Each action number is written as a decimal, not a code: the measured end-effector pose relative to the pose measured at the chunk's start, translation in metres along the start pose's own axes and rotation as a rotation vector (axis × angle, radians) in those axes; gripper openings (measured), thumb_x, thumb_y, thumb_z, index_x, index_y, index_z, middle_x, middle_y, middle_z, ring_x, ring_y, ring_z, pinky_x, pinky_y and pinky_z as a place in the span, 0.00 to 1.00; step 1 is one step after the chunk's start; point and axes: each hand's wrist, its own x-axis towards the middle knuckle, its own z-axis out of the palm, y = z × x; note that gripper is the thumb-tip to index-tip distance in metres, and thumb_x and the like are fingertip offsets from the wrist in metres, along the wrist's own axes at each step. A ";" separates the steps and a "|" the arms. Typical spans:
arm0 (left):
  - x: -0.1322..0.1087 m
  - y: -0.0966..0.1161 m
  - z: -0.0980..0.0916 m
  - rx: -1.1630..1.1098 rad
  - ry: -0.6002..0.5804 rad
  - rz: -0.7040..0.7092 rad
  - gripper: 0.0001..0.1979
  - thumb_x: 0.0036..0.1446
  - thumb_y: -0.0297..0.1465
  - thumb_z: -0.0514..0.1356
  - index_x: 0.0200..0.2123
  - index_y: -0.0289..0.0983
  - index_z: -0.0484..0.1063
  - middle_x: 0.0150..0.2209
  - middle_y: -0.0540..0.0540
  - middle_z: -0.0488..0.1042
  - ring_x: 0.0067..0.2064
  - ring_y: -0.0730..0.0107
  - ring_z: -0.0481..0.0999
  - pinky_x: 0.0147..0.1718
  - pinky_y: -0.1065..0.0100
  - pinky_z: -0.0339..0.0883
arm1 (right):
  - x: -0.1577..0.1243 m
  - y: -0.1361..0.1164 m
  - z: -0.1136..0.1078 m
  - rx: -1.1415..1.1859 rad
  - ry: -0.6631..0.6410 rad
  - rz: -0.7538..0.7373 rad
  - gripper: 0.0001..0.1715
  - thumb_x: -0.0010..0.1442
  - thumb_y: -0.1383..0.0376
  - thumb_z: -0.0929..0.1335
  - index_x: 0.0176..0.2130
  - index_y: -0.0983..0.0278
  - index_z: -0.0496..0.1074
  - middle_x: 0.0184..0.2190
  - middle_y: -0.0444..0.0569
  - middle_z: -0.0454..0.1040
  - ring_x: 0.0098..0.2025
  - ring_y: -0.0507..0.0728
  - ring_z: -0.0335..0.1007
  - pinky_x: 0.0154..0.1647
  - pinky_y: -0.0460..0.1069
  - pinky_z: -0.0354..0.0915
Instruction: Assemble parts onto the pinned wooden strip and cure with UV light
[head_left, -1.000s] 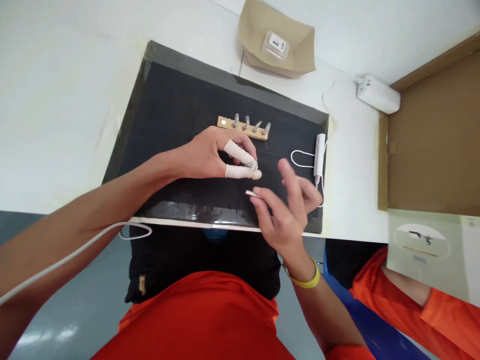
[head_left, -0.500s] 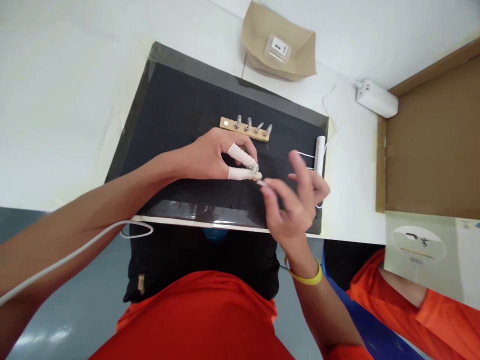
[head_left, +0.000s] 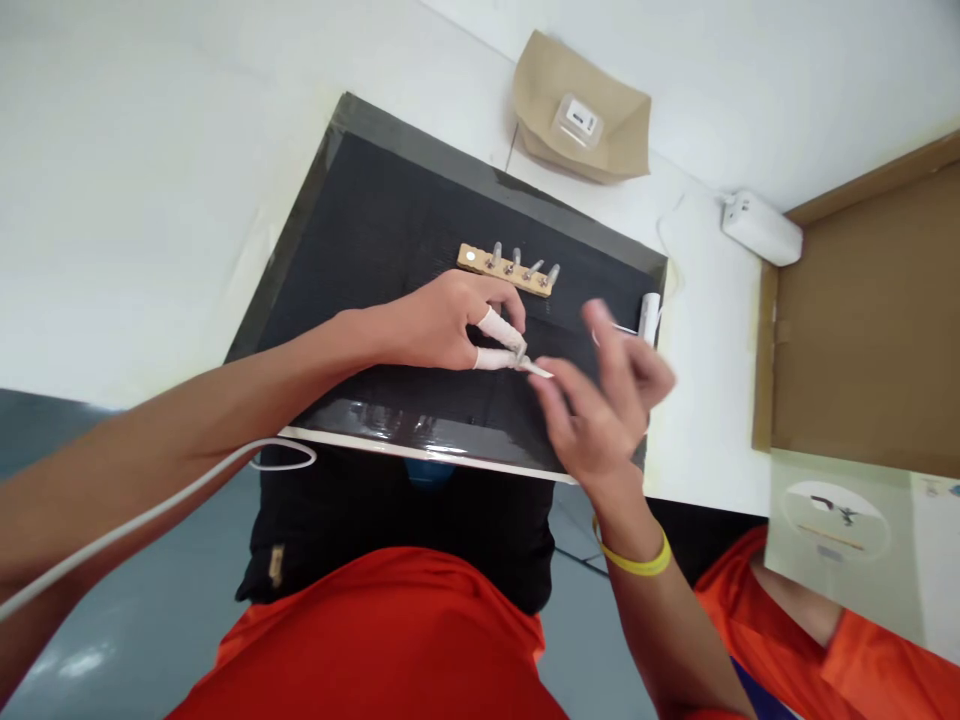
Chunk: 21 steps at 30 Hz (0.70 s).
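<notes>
Black mat (head_left: 375, 220), peg strip (head_left: 510, 270) mid-mat; left hand (head_left: 442, 325) just below strip pinches a part (head_left: 520, 357), right hand (head_left: 600, 415) beside it pinches a sliver (head_left: 540, 370), other fingers splayed.

The mat (head_left: 375, 250) is black on a white table (head_left: 150, 150). The strip (head_left: 508, 269) is pale tan with silvery pegs. The finger covers (head_left: 496, 326) are white and the small piece (head_left: 537, 369) pale. The wristband (head_left: 634, 562) is yellow, the clothing (head_left: 390, 640) orange-red, and the paper bag (head_left: 600, 135) and box (head_left: 862, 320) brown.

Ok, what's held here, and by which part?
The left hand pinches a tiny part between covered fingertips; right hand pinches a thin white strip by one end.
</notes>
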 end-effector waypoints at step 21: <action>-0.003 -0.004 0.004 0.128 -0.033 -0.003 0.07 0.64 0.35 0.67 0.40 0.44 0.87 0.46 0.47 0.82 0.37 0.74 0.77 0.42 0.71 0.67 | 0.006 0.012 -0.002 -0.039 0.023 0.059 0.07 0.68 0.61 0.71 0.45 0.57 0.80 0.66 0.48 0.74 0.56 0.62 0.68 0.51 0.59 0.72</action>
